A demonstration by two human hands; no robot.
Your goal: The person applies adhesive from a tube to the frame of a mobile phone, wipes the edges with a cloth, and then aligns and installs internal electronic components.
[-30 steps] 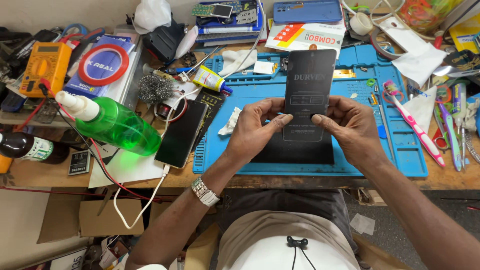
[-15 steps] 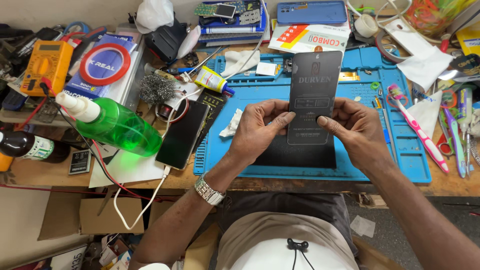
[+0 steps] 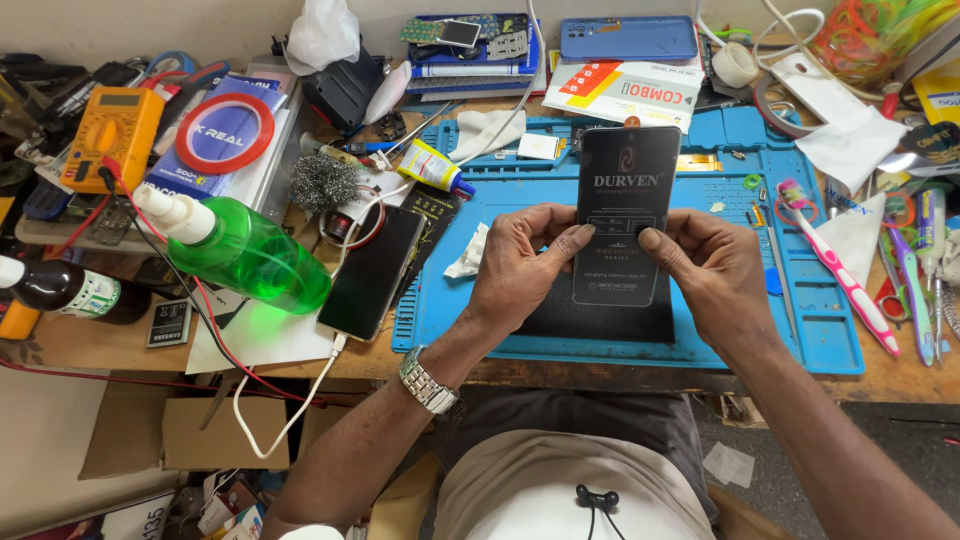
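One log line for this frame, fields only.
hands: left hand and right hand hold flat black packet | over: blue mat | beside: phone

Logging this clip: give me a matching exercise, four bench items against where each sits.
Items:
1. dark flat packet
2. green spray bottle
3. pink toothbrush
4. orange multimeter

Places:
A. far left of bench
B. right edge of blue mat
C. held by left hand and right hand
D. lying left of black phone

Pairs: 1-C, 2-D, 3-B, 4-A
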